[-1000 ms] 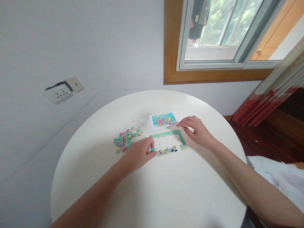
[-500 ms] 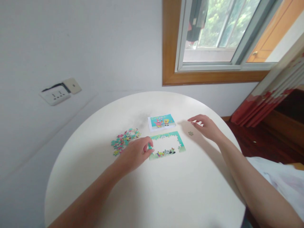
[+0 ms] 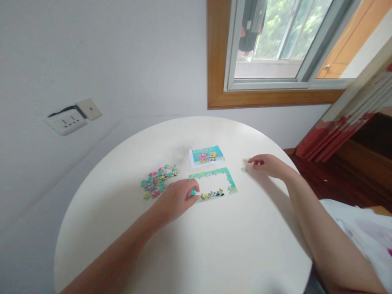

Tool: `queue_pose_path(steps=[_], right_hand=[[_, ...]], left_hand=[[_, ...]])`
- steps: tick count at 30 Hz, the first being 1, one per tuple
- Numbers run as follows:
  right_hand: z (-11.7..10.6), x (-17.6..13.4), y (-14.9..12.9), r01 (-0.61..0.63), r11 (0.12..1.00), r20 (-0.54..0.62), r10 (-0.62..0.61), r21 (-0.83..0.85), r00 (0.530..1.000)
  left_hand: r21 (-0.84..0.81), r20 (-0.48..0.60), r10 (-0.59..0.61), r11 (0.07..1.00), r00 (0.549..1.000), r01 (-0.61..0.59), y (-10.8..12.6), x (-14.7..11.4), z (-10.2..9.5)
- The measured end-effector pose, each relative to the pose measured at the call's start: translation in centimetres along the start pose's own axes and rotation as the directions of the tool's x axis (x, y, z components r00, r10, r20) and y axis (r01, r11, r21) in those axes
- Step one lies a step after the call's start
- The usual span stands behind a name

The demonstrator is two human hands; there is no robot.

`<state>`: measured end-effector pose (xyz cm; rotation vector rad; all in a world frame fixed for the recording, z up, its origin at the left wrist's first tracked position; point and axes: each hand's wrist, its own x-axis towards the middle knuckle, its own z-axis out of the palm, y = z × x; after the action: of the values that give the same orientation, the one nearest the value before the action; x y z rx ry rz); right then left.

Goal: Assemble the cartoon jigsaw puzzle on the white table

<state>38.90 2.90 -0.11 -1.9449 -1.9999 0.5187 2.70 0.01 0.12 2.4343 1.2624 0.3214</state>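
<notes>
The right hand (image 3: 268, 165) has moved since a second ago: then it hovered by the picture card (image 3: 206, 155), near the upper right corner of the jigsaw border (image 3: 230, 179), and now it is farther right, well apart from both. A loose puzzle piece (image 3: 244, 169), already lying there half a second ago, is now just beside its fingertips. The left hand (image 3: 179, 194) stays at the border's left side throughout.

The right fingers are bent, with a small opening between thumb and forefinger; whether a fingertip touches the loose piece cannot be told. The left thumb and forefinger curve toward each other with a gap between them, and teal border shows in that gap; whether they pinch it or only rest on it is unclear.

The border lies flat on the round white table (image 3: 229, 245), with a break in its lower edge near the right corner. The picture card lies just beyond it, and a heap of puzzle pieces (image 3: 156, 181) spreads beyond and to the left of the left hand.
</notes>
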Motion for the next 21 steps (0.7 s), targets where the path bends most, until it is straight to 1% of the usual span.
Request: queue_pose_path(steps=[4,8,11,16,21], right_hand=[[-0.2,-0.3,-0.1,-0.012,0.999,0.058,0.010,0.041,0.998],[-0.1,-0.5,-0.7,0.052,0.997,0.092,-0.057,0.054,0.994],[0.4,-0.4,-1.4,0.076,0.997,0.071,-0.075,-0.003,0.995],[1.1,-0.7,-2.7,0.069,0.993,-0.013,-0.070,-0.100,0.997],[1.2,-0.5,-2.7,0.072,0.990,-0.008,-0.073,-0.119,0.997]], left_hand=[[-0.005,-0.043,-0.023,1.000,0.999,0.023,-0.3,0.2,-0.4],[-0.027,-0.067,-0.041,0.999,0.997,0.039,-0.4,0.2,-0.6],[-0.025,-0.071,-0.046,0.999,0.996,0.044,-0.1,0.2,-0.7],[-0.021,-0.060,-0.044,0.999,0.997,0.043,0.0,0.2,-0.7],[-0.024,-0.073,-0.040,0.999,0.997,0.038,0.2,0.3,-0.7]])
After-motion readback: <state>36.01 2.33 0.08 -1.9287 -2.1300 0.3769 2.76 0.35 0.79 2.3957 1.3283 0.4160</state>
